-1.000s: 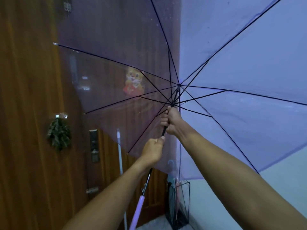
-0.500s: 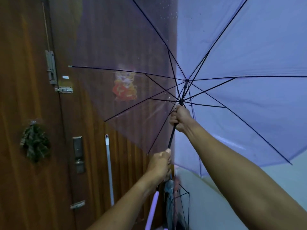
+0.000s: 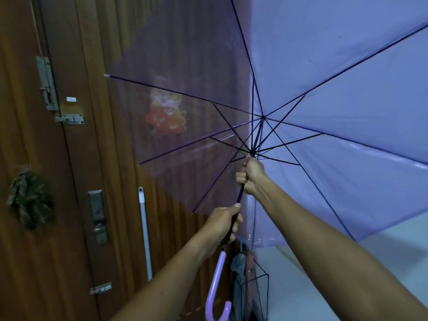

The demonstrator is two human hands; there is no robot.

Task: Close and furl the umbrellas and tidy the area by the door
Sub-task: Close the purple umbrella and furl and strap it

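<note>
Open umbrella: translucent purple canopy, fully spread, held up at a tilt in front of the door and the pale wall; it fills the upper right of the view. The black ribs fan out from the hub, and the stretchers meet at the runner. Right hand: fist wrapped round the black shaft, just under the runner and touching it or nearly so; cannot tell which. Left hand: fingers curled tight round the same shaft lower down, thumb on top, just above the lilac crook handle, which hangs free below the wrist. The two hands are apart, with a short bare stretch of shaft between them. Through the canopy a red and orange sticker on the door shows, blurred. On the door: a slide bolt high up, a lock plate with lever lower, and a dried leafy bunch hanging at the left. A white pole stands against the door panel. In the corner below the left hand a black wire stand holds furled umbrellas; their number is unclear.
</note>
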